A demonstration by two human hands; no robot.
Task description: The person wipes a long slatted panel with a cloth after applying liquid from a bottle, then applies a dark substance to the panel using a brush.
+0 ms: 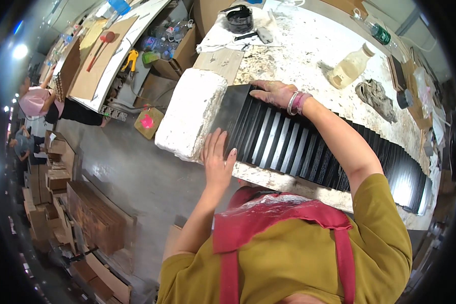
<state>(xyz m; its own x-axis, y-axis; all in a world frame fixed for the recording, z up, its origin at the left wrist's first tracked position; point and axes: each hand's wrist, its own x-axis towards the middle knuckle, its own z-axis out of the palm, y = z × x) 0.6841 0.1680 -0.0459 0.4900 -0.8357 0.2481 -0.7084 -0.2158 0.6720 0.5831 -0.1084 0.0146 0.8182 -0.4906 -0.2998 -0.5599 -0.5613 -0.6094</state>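
A long row of overlapping black glossy panels (309,147) lies along a speckled stone worktable (309,45). The row's left end butts against a white foam block (190,114). My left hand (218,154) rests flat, fingers apart, on the near corner of the end panel, beside the foam. My right hand (273,92), with bracelets on the wrist, presses on the far edge of the same end panel. Neither hand lifts anything.
On the table stand a plastic bottle of yellowish liquid (348,66), a grey rag (375,97), a black tub (239,19) on white cloth and a green bottle (379,32). Cardboard boxes (93,218) line the floor at left. Other people work at far left (33,99).
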